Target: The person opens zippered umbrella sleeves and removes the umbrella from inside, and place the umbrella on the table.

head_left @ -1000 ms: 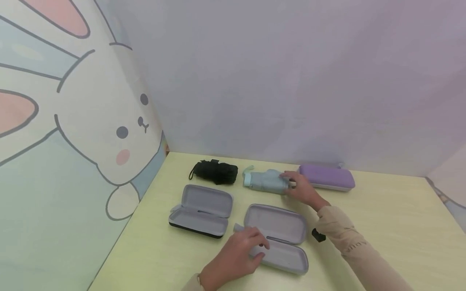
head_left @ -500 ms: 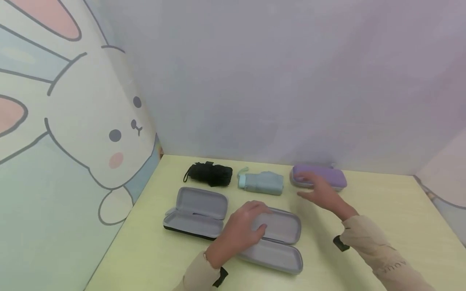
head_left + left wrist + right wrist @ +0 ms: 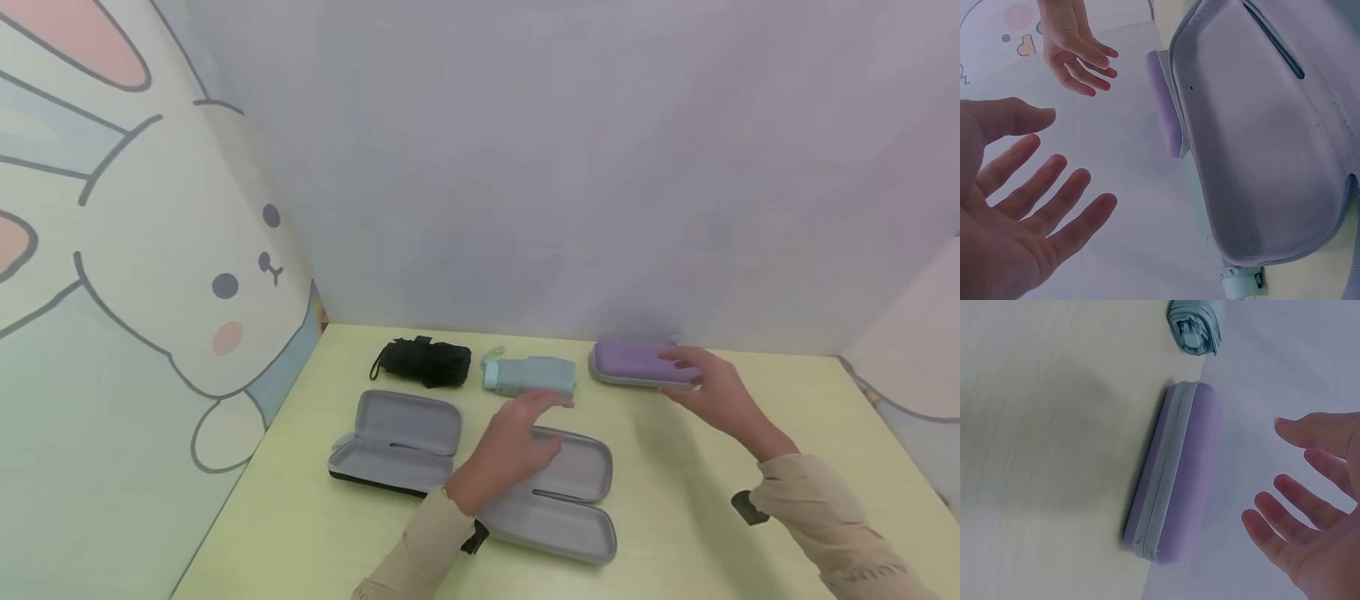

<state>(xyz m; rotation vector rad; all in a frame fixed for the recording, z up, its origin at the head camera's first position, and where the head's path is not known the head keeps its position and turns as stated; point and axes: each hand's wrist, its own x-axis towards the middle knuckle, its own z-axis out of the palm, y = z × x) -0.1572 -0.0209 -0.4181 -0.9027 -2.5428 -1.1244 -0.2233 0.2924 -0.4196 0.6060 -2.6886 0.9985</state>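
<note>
Pale yellow table under a lilac backdrop; rabbit print on the left wall. Step in hand, as judged: reaching for the purple case, which lies closed at the far right. Right hand is by its right end, fingers spread, holding nothing; right wrist view shows a gap between them. Left hand hangs above the near grey-lined case, fingers apart, nothing held. Next move would seem to call for lowering the right hand and closing thumb and fingers across the case's width.

Count: closed purple case, 1; opened grey-lined cases, 2 (the second one to the left); folded umbrellas, 2, black far left and light blue far middle; hands, 2.
</note>
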